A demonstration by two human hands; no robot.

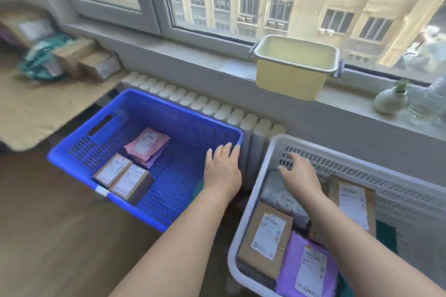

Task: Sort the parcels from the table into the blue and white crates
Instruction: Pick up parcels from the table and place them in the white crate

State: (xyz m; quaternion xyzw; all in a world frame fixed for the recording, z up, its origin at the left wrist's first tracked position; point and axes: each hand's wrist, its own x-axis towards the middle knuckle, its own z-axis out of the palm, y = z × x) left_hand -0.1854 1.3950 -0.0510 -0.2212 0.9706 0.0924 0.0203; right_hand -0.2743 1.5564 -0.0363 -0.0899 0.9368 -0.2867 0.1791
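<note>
A blue crate [79,152] sits on the floor at the left, holding two small brown boxes [124,179] and a pink mailer [147,146]. My left hand [223,167] hovers open over its right end, fingers straight, holding nothing. A white crate [270,152] stands at the right with a brown parcel [265,236], a purple mailer [309,265], a grey mailer [280,194] and a taller brown parcel [352,202]. My right hand [299,173] is over this crate with relaxed fingers, empty. More parcels [79,60] lie on the table at the far left.
A wooden table [36,113] stands at the left beside the blue crate. A radiator [207,106] runs behind the crates under the windowsill. On the sill sit a yellow tub [292,67] and a small white vase [389,101]. Wooden floor lies at the lower left.
</note>
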